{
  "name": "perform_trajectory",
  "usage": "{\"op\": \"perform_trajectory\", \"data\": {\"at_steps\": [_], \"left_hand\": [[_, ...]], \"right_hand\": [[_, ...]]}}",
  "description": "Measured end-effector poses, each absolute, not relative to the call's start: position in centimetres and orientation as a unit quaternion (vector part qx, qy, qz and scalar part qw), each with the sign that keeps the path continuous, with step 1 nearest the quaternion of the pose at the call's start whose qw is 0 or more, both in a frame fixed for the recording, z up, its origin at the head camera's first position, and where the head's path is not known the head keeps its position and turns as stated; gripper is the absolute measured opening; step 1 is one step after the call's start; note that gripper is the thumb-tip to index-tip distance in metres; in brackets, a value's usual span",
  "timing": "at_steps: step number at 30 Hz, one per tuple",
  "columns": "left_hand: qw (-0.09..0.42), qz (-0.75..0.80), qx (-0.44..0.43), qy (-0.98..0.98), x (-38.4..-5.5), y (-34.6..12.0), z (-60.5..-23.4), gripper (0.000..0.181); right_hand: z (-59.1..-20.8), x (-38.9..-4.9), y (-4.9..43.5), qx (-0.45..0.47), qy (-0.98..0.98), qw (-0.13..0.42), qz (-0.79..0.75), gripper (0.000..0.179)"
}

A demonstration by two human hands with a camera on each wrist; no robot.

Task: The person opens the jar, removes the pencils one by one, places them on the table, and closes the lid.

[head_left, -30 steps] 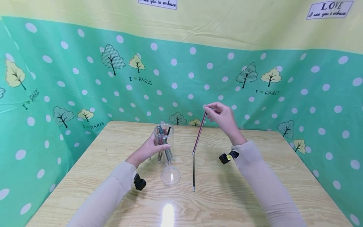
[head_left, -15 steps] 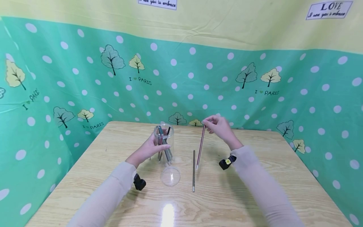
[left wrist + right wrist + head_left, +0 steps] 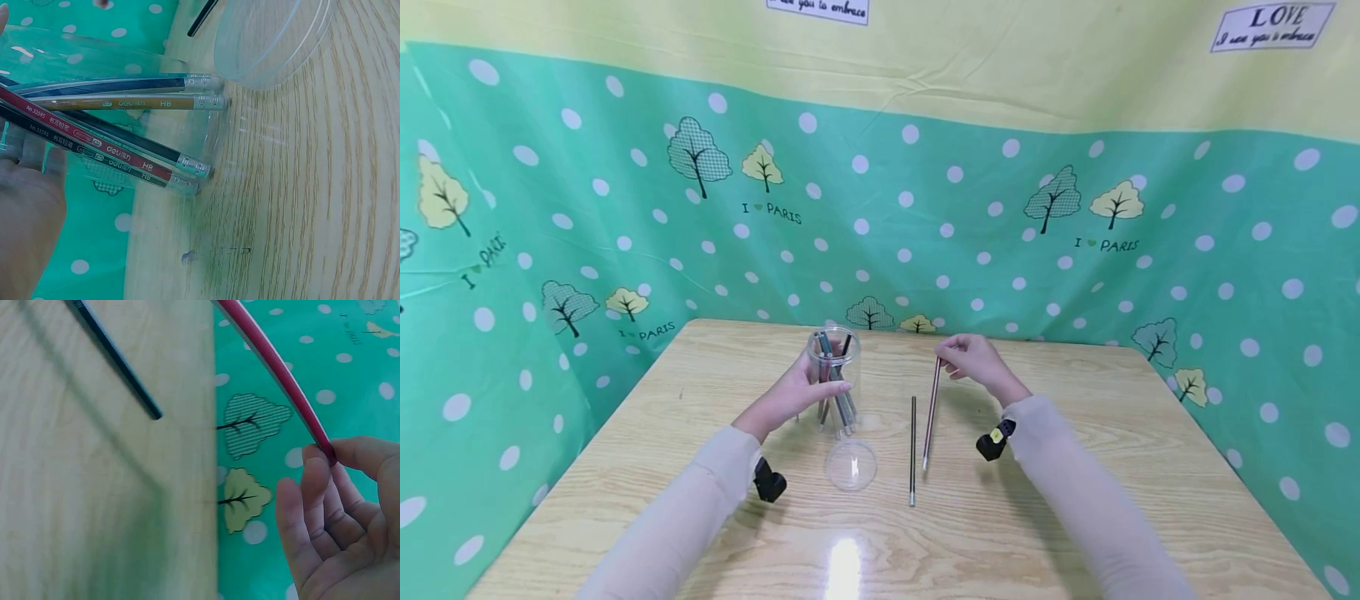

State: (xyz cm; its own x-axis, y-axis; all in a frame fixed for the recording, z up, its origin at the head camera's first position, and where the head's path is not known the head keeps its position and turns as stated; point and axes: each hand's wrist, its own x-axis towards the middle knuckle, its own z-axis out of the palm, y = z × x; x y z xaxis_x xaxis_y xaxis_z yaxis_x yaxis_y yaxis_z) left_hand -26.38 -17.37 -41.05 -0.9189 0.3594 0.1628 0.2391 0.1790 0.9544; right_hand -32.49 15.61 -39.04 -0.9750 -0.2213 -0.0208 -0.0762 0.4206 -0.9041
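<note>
My left hand (image 3: 793, 396) grips a clear plastic jar (image 3: 855, 371), which stands upright on the table with several pencils (image 3: 841, 400) leaning inside. In the left wrist view a red pencil (image 3: 119, 145) and a tan pencil (image 3: 131, 104) show through the wall, silver ends down. My right hand (image 3: 976, 364) pinches another red pencil (image 3: 932, 412) at its upper end between thumb and fingers; it slants, silver end toward me and low over the table. Just left of it, a dark pencil (image 3: 913, 450) lies lengthwise on the wood.
A round clear lid (image 3: 851, 465) lies in front of the jar. The wooden table (image 3: 1075, 500) reaches back to a green and yellow printed curtain (image 3: 880, 200). Black wrist cameras (image 3: 769, 482) hang under both sleeves.
My right hand has come down and toward me with the red pencil, whose silver end moved from the dark pencil's far end to its right side. My left hand and the jar stay put.
</note>
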Motion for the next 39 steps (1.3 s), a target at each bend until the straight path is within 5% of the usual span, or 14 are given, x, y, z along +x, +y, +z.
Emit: {"op": "perform_trajectory", "data": {"at_steps": [13,39], "left_hand": [[0.050,0.613,0.197,0.763,-26.6,-17.3,-41.0,0.072],[0.049,0.612,0.189,0.766,-26.5,-17.3,-41.1,0.070]], "right_hand": [[-42.0,-32.1,15.2,-0.074,0.847,0.127,-0.511,0.033],[-44.0,-31.9,14.2,-0.084,0.863,0.151,-0.475,0.017]]}}
